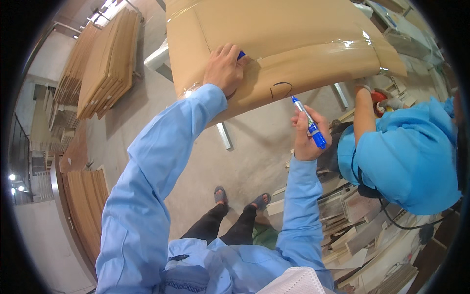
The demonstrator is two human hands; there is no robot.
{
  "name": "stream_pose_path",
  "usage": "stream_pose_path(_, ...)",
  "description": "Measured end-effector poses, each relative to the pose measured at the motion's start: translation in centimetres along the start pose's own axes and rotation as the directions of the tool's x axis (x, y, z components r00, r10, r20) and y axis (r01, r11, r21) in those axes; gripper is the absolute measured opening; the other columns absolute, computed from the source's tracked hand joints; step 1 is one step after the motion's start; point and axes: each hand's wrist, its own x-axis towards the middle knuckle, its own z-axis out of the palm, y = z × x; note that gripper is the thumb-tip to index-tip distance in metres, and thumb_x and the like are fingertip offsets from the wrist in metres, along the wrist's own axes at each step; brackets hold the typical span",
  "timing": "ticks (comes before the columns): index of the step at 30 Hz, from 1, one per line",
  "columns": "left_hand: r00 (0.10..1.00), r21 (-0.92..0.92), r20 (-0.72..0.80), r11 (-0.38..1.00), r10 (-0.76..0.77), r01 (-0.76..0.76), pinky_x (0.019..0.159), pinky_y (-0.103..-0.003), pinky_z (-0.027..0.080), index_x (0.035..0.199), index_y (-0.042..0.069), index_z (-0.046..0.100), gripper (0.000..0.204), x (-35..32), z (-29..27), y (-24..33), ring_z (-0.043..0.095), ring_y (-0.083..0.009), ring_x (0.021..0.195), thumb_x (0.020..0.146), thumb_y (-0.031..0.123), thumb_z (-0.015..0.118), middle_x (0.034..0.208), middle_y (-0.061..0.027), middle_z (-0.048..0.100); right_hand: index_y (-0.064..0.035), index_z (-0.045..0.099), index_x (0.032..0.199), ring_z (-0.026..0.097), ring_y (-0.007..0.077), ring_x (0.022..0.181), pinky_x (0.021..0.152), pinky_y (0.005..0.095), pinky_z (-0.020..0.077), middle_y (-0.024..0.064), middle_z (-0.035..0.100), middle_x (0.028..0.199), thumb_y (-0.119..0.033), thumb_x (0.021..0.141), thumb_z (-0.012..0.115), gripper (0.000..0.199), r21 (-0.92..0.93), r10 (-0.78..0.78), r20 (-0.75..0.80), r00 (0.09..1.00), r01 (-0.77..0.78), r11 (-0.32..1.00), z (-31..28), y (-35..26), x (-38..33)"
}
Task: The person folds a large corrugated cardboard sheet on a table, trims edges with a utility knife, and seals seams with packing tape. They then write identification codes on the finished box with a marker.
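A large flat package wrapped in brown cardboard [303, 34] lies raised in front of me, with clear tape shining at its corners. My left hand [225, 68] rests on its near left part, fingers curled round a small blue marker cap [241, 55] that partly shows. In my right hand [311, 139] is a blue and white marker [307, 120], pinched with its tip up at the package's near edge. Just beside that tip, dark hand-drawn strokes [281, 91] stand out on the cardboard: a short line and a curve.
At right, a person in a blue shirt [406, 157] bends over, a hand near a red tool [378, 100]. Wooden strips [362, 206] are piled on the floor below them. Brown panels [110, 59] lean upright at left. Metal legs [223, 135] show under the package.
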Motion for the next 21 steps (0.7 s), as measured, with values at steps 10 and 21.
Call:
stream_pose_path(10, 0.999, 0.002, 0.04, 1.0, -0.006, 0.005, 0.089, -0.048, 0.046, 0.101, 0.003, 0.057, 0.027, 0.0, -0.2, 0.1, 0.056, -0.0387, 0.105, 0.102, 0.03, 0.058, 0.103, -0.0157, 0.06, 0.0046, 0.071, 0.108, 0.073, 0.0139, 0.075, 0.067, 0.0266, 0.0579, 0.013, 0.076, 0.094, -0.006, 0.094, 0.074, 0.018, -0.026, 0.053, 0.013, 0.999, -0.053, 0.998, -1.3, 0.6, 5.1)
stream_pose_path(21, 0.999, 0.008, 0.054, 1.0, -0.01, 0.009, 0.088, -0.048, 0.045, 0.1, 0.003, 0.057, 0.026, 0.0, 0.1, -0.2, 0.056, -0.0391, 0.103, 0.102, 0.029, 0.057, 0.102, -0.0158, 0.06, 0.0039, 0.071, 0.108, 0.072, 0.0126, 0.075, 0.065, 0.0254, 0.0569, 0.0103, 0.075, 0.09, -0.007, 0.095, 0.074, 0.018, -0.008, 0.042, -0.03, 0.999, -0.042, 0.999, -2.1, 2.5, 4.2)
